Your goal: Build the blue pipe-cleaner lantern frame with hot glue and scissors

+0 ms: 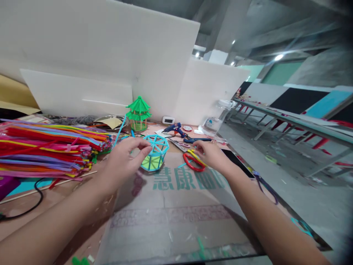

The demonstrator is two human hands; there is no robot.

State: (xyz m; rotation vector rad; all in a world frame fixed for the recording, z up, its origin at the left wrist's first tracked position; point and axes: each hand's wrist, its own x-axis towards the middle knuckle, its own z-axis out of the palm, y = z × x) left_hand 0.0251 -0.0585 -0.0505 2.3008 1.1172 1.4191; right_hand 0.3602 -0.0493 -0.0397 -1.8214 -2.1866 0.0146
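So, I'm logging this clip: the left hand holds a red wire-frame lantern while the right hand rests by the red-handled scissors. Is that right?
Not quite: the head view shows the lantern frame in the left hand is light blue, not red. The right hand does rest by the red-handled scissors.

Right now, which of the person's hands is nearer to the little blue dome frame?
Left. The left hand touches the blue dome frame with its fingertips; the right hand is off to its right, by the red-handled scissors.
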